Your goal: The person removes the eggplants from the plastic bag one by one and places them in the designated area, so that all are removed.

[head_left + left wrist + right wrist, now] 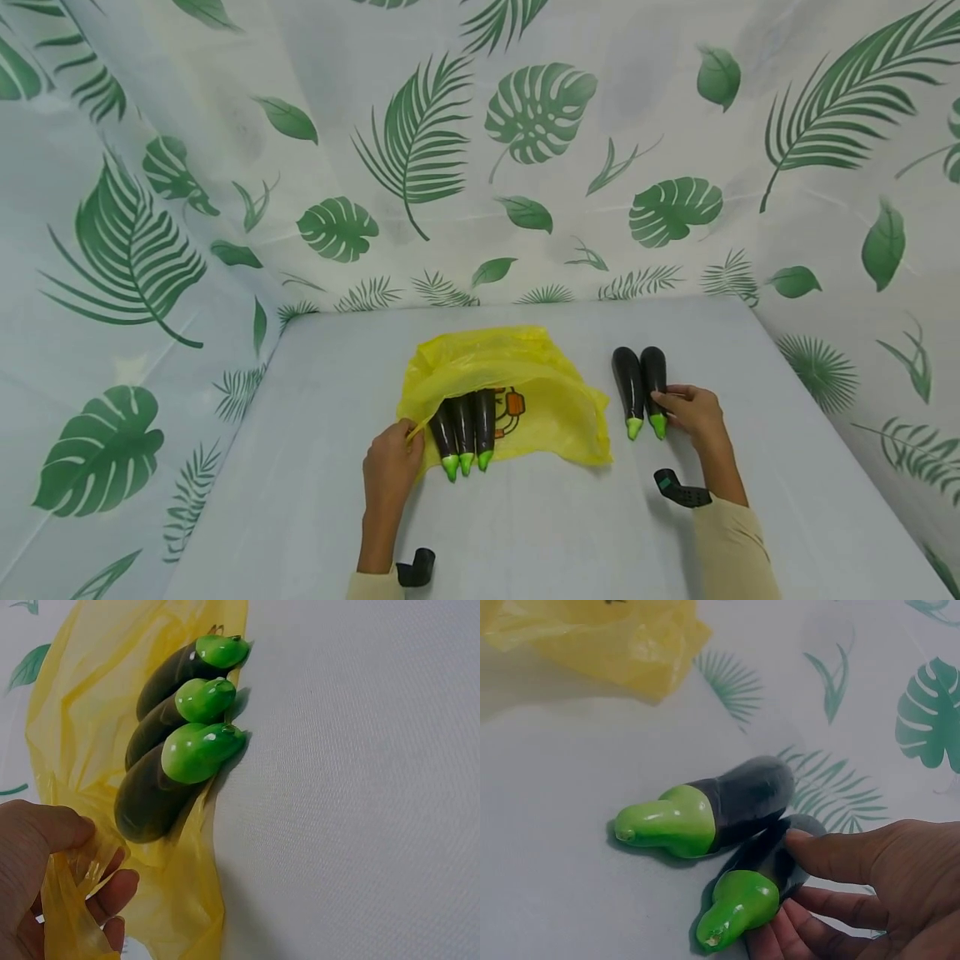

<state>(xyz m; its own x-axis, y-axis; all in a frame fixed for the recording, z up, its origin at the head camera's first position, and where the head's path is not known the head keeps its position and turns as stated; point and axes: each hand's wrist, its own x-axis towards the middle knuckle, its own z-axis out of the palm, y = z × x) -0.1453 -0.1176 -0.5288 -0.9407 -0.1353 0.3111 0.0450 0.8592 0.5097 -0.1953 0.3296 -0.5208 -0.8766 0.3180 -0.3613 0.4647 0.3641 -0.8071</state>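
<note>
A yellow plastic bag (480, 354) lies with its mouth toward me, its upper layer raised. Three dark eggplants with green stem ends (464, 425) lie side by side partly inside it, stems sticking out at the opening. My left hand (393, 458) pinches the left edge of the bag's mouth, and thin film runs between thumb and fingers (112, 894) in the left wrist view. To the right of the bag, my right hand (696, 411) grips an eggplant (742, 900) around its dark body, thumb on top. Another eggplant (746, 802) lies right beside it on its left.
Everything lies on a table with a white cover (517, 533). Behind it and at the sides hang white sheets with green leaf prints (540, 112). A black wrist camera mount (678, 490) sits on the right wrist, another (417, 568) on the left.
</note>
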